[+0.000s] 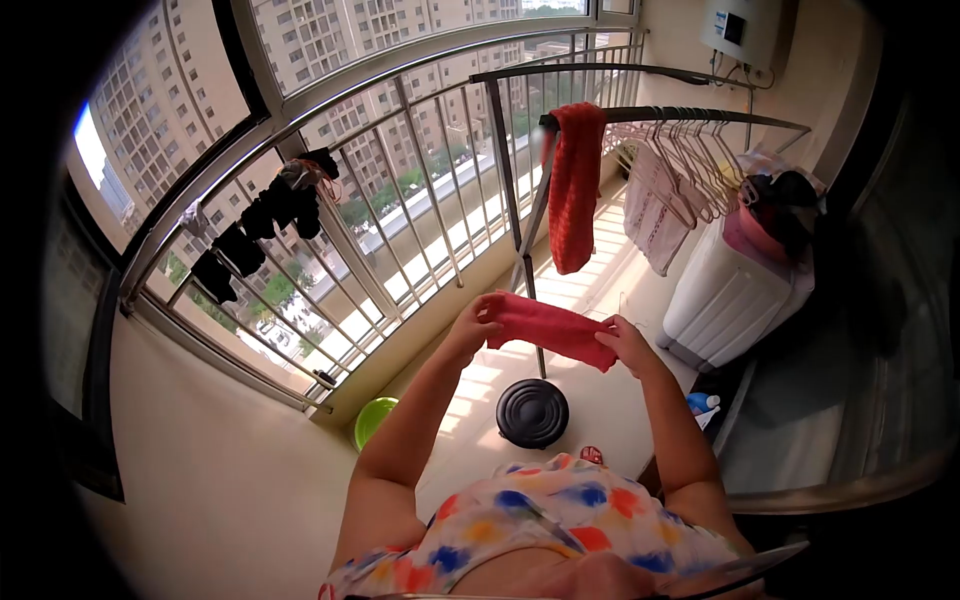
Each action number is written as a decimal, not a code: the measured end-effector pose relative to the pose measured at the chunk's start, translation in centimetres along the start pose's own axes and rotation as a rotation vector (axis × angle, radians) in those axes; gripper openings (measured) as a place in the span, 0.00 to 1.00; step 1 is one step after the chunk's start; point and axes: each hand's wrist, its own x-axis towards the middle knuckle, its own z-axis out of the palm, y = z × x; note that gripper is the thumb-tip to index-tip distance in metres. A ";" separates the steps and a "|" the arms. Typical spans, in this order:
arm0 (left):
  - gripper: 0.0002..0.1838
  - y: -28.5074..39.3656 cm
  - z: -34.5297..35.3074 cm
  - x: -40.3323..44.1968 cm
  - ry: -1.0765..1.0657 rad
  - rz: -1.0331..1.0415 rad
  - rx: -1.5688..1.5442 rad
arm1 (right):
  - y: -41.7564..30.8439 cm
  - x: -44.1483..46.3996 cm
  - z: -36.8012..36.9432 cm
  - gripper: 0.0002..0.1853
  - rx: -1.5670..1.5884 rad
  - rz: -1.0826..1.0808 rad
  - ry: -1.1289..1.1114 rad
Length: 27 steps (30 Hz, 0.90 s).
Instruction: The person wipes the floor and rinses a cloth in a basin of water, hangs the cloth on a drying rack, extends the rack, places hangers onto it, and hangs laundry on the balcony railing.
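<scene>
A pinkish-red cloth [553, 330], perhaps a small towel, is stretched between my two hands in front of my body. My left hand [476, 323] pinches its left end, fingers closed on the edge. At the opposite end, my right hand [627, 345] grips the cloth between thumb and fingers. The fabric slopes slightly down to the right. Just beyond it, a darker red textured towel [574, 190] hangs over the bar of a drying rack [690, 115]. White hangers [690, 170] and a pale patterned garment [655, 205] hang farther along that bar.
A black round-topped stool or bin [532, 413] stands below my hands, with a green basin [374, 420] to the left. Dark socks or small garments [285, 205] hang along the window railing [420, 170]. A white washing machine [725, 285] at right carries a pink basin [765, 232].
</scene>
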 end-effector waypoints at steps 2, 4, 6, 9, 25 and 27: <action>0.25 -3.5 -0.5 3.8 -0.061 0.172 0.421 | 1.3 1.0 -2.3 0.12 0.079 -0.027 0.075; 0.21 -2.8 1.0 5.1 -0.052 0.263 0.841 | 1.6 2.1 -4.4 0.13 0.118 0.014 0.073; 0.17 -2.1 1.9 6.7 -0.033 0.121 0.980 | 2.0 3.8 -5.9 0.14 0.164 0.046 0.037; 0.11 -3.1 2.1 9.4 0.130 0.046 1.024 | 3.1 7.3 -8.0 0.15 0.176 0.115 -0.036; 0.13 -8.1 -9.5 31.8 0.520 -0.222 0.262 | 7.9 12.1 -9.6 0.10 0.257 0.346 0.121; 0.08 -6.5 -7.1 32.6 0.475 -0.179 0.210 | 8.2 10.2 -8.5 0.09 0.292 0.371 0.167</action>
